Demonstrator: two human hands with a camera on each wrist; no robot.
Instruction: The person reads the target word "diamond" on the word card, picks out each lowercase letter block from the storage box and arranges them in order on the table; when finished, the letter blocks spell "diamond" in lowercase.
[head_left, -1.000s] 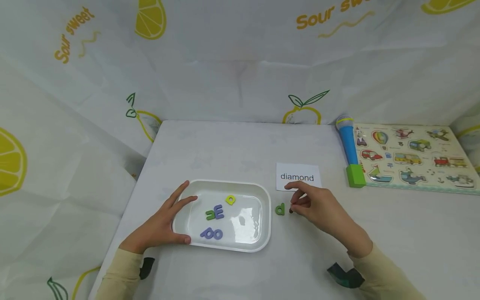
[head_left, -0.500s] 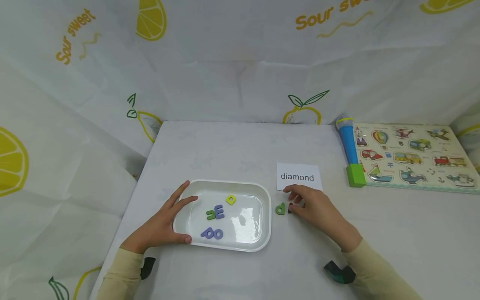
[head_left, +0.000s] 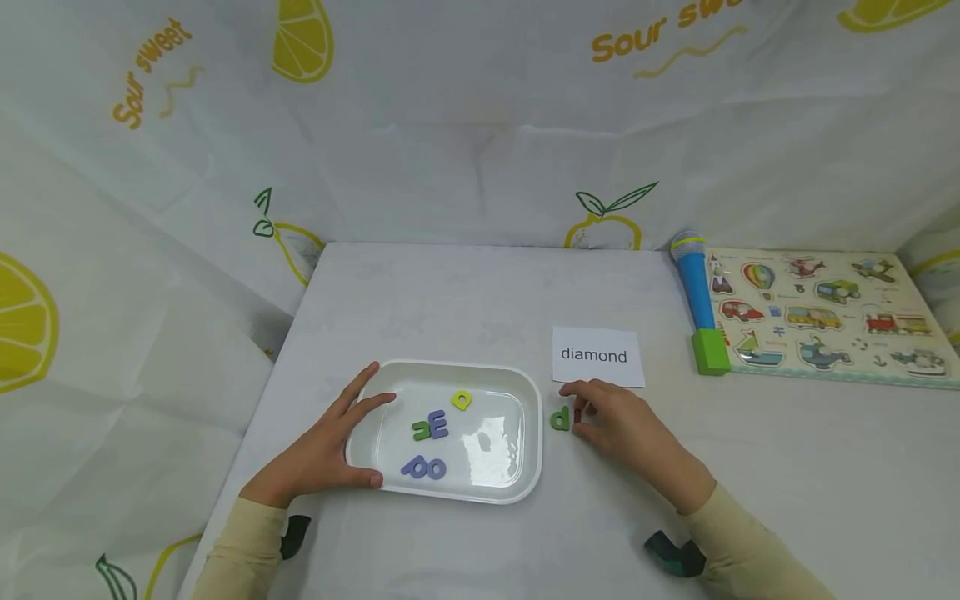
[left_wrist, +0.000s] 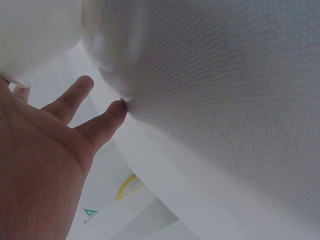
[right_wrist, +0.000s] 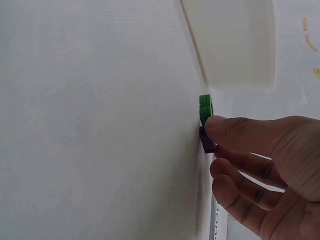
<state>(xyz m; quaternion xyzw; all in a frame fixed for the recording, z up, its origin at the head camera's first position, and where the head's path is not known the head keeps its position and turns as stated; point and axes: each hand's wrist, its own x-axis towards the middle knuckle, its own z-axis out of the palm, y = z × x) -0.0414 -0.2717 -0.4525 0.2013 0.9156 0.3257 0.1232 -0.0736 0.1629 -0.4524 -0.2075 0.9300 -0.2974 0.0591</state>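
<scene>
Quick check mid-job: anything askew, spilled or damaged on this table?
Nothing looks spilled or damaged. Only letter angles stand out: in the white tray, the purple m lies turned sideways and the yellow letter tilted, whereas the green d on the table reads upright.

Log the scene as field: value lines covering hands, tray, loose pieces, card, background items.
left hand: touches white tray, fingers spread
right hand: pinches dark piece, letter unreadable
in tray: yellow letter, green letter, three purple letters
on table: green d, right of tray
card: reads "diamond"
far right: blue microphone, picture board
</scene>
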